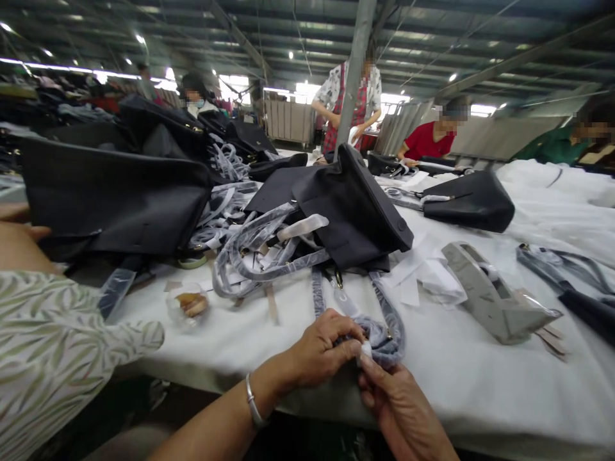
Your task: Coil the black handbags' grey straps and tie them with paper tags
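My left hand (319, 351) is closed on the wrapped handle strap (384, 333) of a black handbag (353, 208) at the table's near edge. My right hand (401, 410) comes up from below and pinches a small white piece of wrapping at the same bend of the strap. The strap is covered in grey plastic-like wrap and loops back to the bag, which lies on its side in the middle of the white table (471, 378). A silver bracelet (253, 400) sits on my left wrist.
A grey tape dispenser (490, 298) lies right of the bag, with paper scraps beside it. More black handbags (110, 192) are piled at the left and one (473, 202) at the right. A neighbour's patterned sleeve (52, 346) is at far left. Several people work across the table.
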Tool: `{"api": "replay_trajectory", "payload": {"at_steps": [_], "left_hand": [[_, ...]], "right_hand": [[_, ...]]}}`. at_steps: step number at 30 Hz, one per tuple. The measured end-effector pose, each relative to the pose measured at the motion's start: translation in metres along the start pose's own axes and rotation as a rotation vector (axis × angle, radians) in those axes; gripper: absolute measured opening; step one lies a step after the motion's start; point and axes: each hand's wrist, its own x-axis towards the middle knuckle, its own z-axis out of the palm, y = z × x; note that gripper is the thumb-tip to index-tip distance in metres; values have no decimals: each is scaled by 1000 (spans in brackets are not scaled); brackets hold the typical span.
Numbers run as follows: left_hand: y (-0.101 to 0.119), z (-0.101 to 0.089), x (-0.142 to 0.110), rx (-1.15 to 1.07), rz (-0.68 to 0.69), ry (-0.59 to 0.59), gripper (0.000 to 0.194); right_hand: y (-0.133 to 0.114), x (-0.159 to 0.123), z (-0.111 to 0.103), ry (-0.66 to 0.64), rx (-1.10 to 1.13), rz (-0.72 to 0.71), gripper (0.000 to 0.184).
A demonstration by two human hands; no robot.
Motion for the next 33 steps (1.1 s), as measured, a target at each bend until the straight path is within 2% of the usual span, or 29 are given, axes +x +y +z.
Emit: {"api": "replay_trajectory", "payload": {"at_steps": [3,6,7,9,12,15,18,21,25,30,33], "left_hand": [[0,-11,9,-32,-84,10,16],[1,-23,23,138,-125,38,19],[2,-26,30,205,-121,-16,23],[5,-34,43,299,-134,-208,31],[6,-43,63,325,-230,-490,41],[3,-48,80,276,-285,-640,57],[-4,-50,93,194,-303,-733,71],[-9,-49,100,121,-341,-759,71],[-9,-43,103,144,-383,-805,44],[3,-37,100,259,-386,-723,44],[16,-33,98,431,-351,-667,38]], "right_hand": [[-1,1,2,37,-24,25,38],[-3,3,0,63,-15,64,38],[-4,4,-1,67,-10,74,37],[-4,5,-3,71,0,86,36],[-4,6,-6,76,10,94,36],[-3,8,-7,73,7,100,35],[-3,8,-7,53,1,98,35],[-4,7,-6,38,-10,100,38],[-7,4,-3,42,-17,90,42],[-8,3,-2,23,0,90,41],[-6,3,-2,15,9,85,38]]}}
